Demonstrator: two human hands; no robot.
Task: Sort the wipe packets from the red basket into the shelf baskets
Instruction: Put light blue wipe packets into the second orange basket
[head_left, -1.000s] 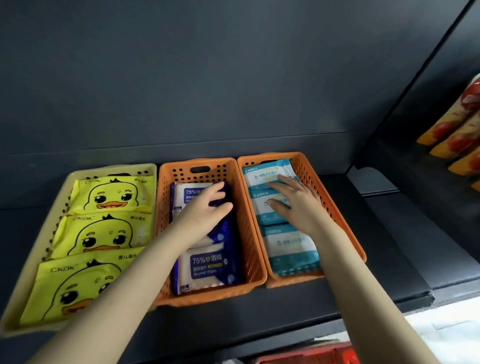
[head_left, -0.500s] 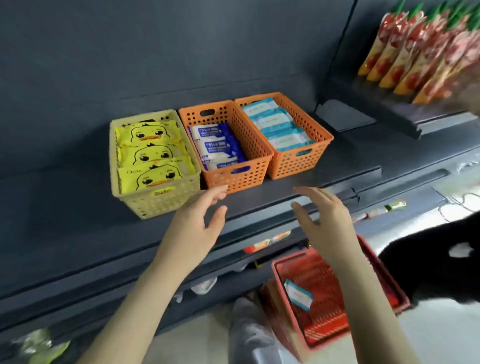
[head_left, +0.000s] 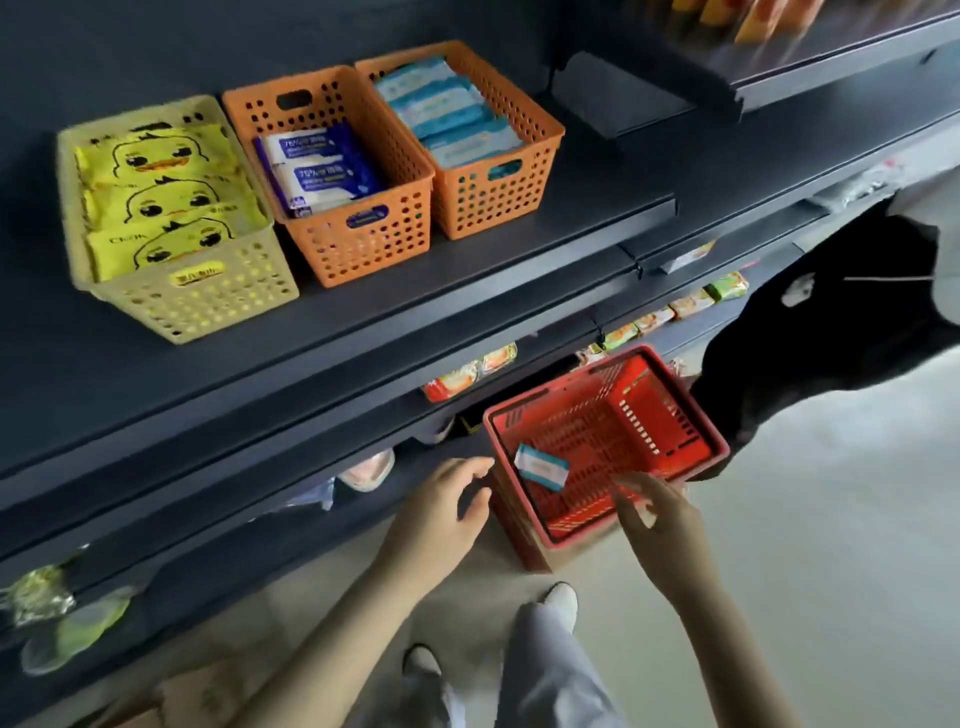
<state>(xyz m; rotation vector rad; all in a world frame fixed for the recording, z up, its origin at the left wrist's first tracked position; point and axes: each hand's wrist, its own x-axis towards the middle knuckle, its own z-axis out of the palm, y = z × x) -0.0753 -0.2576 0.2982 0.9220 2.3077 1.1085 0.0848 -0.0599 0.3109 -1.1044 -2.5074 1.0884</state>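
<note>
1. I see the red basket (head_left: 670, 415) on the floor (head_left: 805, 571), in front of the dark shelf (head_left: 467, 280).
2. One white-and-blue wipe packet (head_left: 541, 466) lies inside it, in the near left corner, slightly tilted.
3. Left hand (head_left: 441, 512): just beside the basket's left corner and holding nothing, its fingers (head_left: 475, 465) loosely spread. I cannot tell whether it touches the rim.
4. Right hand (head_left: 660, 514): over the basket's near rim, to the right of the packet and apart from it. Its fingers (head_left: 631, 486) are spread and blurred, pinching nothing.
5. Three baskets stand side by side on the shelf:
   - The yellow basket (head_left: 208, 301), left, holds the yellow duck packets (head_left: 161, 202).
   - The middle orange basket (head_left: 363, 244) holds the dark blue packets (head_left: 317, 166).
   - The right orange basket (head_left: 493, 202) holds the light blue packets (head_left: 447, 114).
6. My note on the lower shelves: small snack packs (head_left: 649, 319) along the edge, too blurred to read.
</note>
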